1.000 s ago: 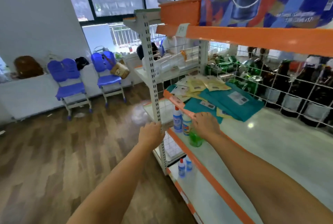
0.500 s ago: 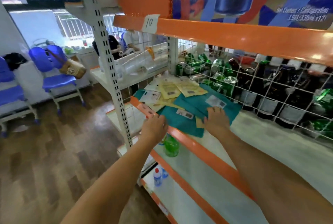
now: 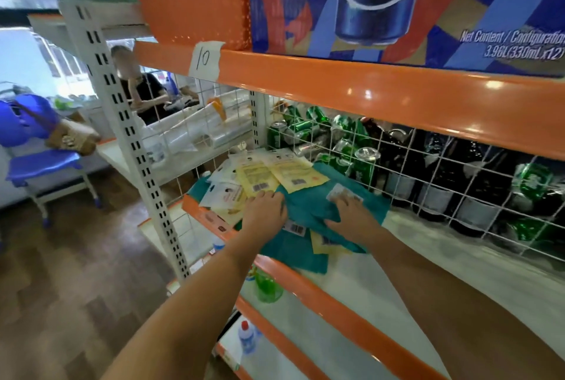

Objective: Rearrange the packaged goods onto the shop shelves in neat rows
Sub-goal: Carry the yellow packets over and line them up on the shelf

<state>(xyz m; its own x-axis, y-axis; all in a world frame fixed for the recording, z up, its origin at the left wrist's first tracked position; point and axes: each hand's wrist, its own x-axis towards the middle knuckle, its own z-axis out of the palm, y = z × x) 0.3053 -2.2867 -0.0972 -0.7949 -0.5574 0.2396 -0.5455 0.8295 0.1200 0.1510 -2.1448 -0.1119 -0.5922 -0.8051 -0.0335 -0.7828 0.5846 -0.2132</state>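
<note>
A loose heap of flat packets lies at the left end of the middle shelf (image 3: 428, 260): teal packets (image 3: 308, 205) in front, yellow packets (image 3: 293, 174) behind them, white packets (image 3: 223, 193) to the left. My left hand (image 3: 264, 211) rests on the heap where teal meets yellow, its fingertips bent down at the teal packet's edge. My right hand (image 3: 348, 214) lies flat on the top teal packet with its fingers spread over a white label. Whether either hand pinches a packet is unclear.
A wire mesh back (image 3: 428, 162) separates the shelf from green cans (image 3: 342, 147) and dark bottles (image 3: 443, 174). Above sit an orange basket (image 3: 195, 9) and a Pepsi box (image 3: 397, 3). A green bottle (image 3: 269, 286) and a white bottle (image 3: 246, 337) stand on lower shelves. A white post (image 3: 128, 135), a blue chair (image 3: 39, 162) and a seated person (image 3: 140, 89) are at the left.
My view has moved closer to the shelf. My left hand left the white post and came onto the packets; my right hand moved further back over the teal packet.
</note>
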